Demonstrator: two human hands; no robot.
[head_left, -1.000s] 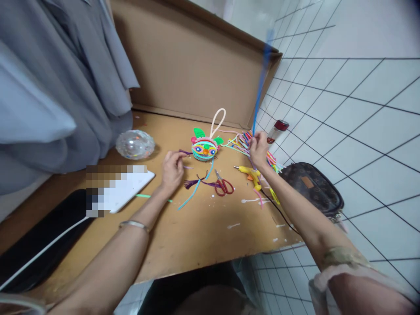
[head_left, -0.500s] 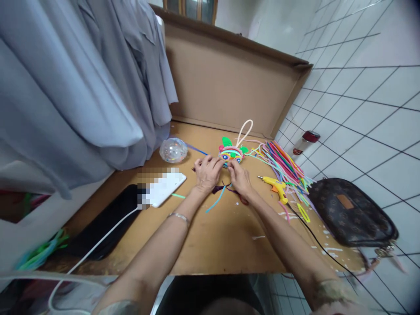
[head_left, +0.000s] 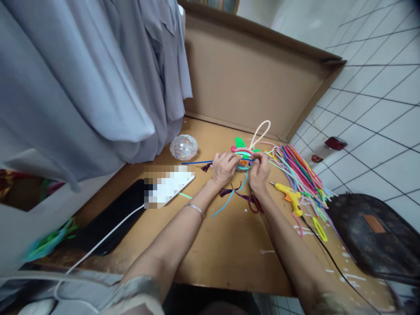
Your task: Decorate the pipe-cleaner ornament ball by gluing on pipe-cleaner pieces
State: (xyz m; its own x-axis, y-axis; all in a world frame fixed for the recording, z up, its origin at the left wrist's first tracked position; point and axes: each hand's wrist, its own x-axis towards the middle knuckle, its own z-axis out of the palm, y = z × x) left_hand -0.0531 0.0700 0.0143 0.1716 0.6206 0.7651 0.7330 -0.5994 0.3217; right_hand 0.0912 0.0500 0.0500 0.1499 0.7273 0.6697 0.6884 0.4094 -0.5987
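A blue pipe cleaner runs level across the front of a colourful round craft ornament. My left hand is closed on the pipe cleaner, its fingers against the ornament's left side. My right hand pinches the same strip by its right end. Green leaf shapes, a pink ball and a cream loop top the ornament; its lower front is partly hidden by my fingers. Below my hands lie a light blue strip and a dark purple tasselled cord.
A bundle of coloured pipe cleaners lies right, beside a yellow glue gun with a black cord. A brown handbag is at the right edge. Left are a clear plastic ball, a white device with a cable, and a grey curtain.
The blue pipe cleaner, earlier slanting behind my left hand, now lies straight across the ornament between both hands. The whole view has shifted, moving things rightward in the picture.
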